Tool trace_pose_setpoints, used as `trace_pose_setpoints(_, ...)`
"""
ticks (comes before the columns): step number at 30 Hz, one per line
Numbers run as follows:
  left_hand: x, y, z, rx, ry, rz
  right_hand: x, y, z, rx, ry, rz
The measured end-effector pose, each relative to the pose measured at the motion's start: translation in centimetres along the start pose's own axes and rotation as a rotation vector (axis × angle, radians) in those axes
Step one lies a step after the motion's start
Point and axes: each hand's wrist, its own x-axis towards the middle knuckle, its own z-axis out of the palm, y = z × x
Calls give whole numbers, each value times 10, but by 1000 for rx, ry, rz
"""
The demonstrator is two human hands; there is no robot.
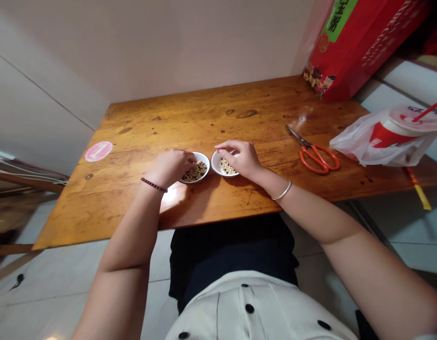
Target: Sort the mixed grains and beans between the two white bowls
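Note:
Two small white bowls with dark rims stand side by side on the wooden table (150,127). The left bowl (205,159) contains a mix of dark and pale beans or grains (195,173). Mostly pale ones with a few dark lie in the right bowl (215,163). My left hand (173,165) is at the left bowl's left rim, fingers bent over it and pressed together; what they pinch, if anything, is too small to name. Over the right bowl is my right hand (241,158), its fingers curved with thumb and fingertips close together, their contents hidden.
Orange-handled scissors (319,159) lie right of the bowls. A bagged cup (393,134) with a red straw stands at the right, below a red box (360,42). A round pink sticker (98,151) is at the table's left.

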Motion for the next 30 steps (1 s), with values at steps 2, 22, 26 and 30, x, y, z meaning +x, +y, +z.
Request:
trace_pose_setpoints(2,0,3,-2,32,-38,-7,1,2,1,58,3,24)
trace_pose_setpoints(22,-1,10,-6,48,-71,-4,12,10,0,385,38,244)
trace_pose_setpoints(26,-1,11,-5,36,-69,-8,12,7,-1,374,38,261)
trace_pose_setpoints(30,-1,12,-5,35,-70,-18,12,7,-1,384,37,272)
